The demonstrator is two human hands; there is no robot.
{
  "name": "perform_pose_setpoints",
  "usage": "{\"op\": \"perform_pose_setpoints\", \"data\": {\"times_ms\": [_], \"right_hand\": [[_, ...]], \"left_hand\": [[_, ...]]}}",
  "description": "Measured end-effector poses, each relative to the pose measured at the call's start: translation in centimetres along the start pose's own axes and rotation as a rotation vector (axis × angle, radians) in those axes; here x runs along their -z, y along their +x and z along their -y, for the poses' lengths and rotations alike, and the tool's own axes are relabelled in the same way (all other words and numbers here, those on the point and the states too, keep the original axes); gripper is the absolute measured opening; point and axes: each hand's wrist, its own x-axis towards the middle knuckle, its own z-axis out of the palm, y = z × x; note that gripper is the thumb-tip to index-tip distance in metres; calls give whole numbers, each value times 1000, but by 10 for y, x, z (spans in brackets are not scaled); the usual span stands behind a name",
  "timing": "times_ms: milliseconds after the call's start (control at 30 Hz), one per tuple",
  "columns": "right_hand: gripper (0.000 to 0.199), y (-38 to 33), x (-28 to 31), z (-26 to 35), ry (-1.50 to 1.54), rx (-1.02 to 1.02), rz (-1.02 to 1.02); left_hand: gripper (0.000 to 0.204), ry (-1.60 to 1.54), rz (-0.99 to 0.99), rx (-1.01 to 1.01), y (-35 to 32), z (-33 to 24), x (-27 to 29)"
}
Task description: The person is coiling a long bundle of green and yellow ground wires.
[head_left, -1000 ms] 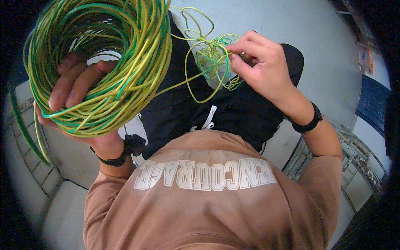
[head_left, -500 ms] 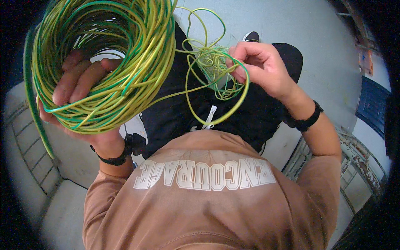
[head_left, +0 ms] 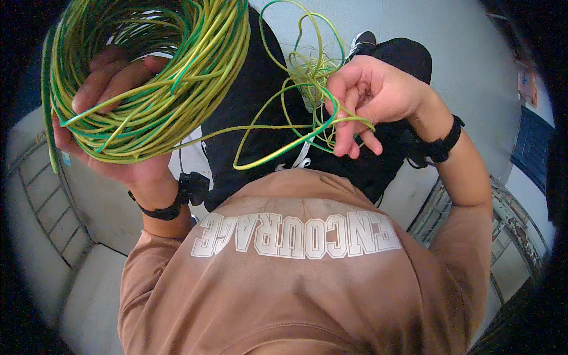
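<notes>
My left hand [head_left: 112,89] grips a thick coil of green-and-yellow wire [head_left: 195,89], its fingers curled through the middle hole and over the near side. From the coil a strand runs right to my right hand [head_left: 378,97]. The right fingers are closed on a loose loop of this wire [head_left: 266,158]; its end sticks out a little past the fingertips. More slack loops [head_left: 305,23] rise behind that hand, and a loose tangle of wire [head_left: 313,80] hangs beyond it. Both wrists wear black bands.
Black-trousered legs [head_left: 402,65] lie under the wire, with a dark shoe [head_left: 362,42] on the grey floor [head_left: 432,23]. Metal racks with bars stand at the left [head_left: 47,201] and the right [head_left: 509,254]. A dark blue panel [head_left: 532,148] is at the far right.
My right hand has turned palm-down with its fingers reaching toward me, and the wire loop has swung left and flattened. The coil in my left hand has moved slightly up.
</notes>
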Motion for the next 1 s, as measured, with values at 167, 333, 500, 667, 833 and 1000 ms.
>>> {"op": "perform_pose_setpoints", "data": {"times_ms": [167, 333, 500, 667, 833, 1000], "right_hand": [[27, 8, -17, 8, 4, -109, -100], [30, 9, -10, -12, 41, 15, -63], [81, 24, -19, -11, 133, 208, -21], [64, 29, -31, -13, 319, 306, -73], [106, 34, -56, 6, 206, 295, -234], [136, 30, -51, -5, 99, 384, -362]], "left_hand": [[52, 55, -105, -92, -1, -1, 1], [52, -51, 11, 5, 4, 2, 8], [47, -96, 35, 5, 4, 1, 9], [43, -112, 71, 21, 4, 0, 16], [36, -70, -137, -29, 1, 0, 16], [50, -144, 63, 5, 7, 9, 19]]}}
